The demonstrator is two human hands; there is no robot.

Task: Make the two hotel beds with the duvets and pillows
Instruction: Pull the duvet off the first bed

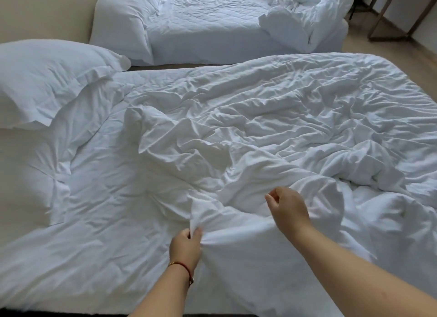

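bare forearms, red cord bracelet (183,264) on left wrist

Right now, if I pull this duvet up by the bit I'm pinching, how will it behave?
Probably floppy: the duvet lies in deep creases and bunches where the left hand pinches it, so only that part would likely lift. It looks puffy, so likely light but bulky. The right hand hovers over a fold, holding nothing; gripping there too should help spread it.

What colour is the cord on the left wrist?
Red, with a gold bead, on the left wrist cord; head view.
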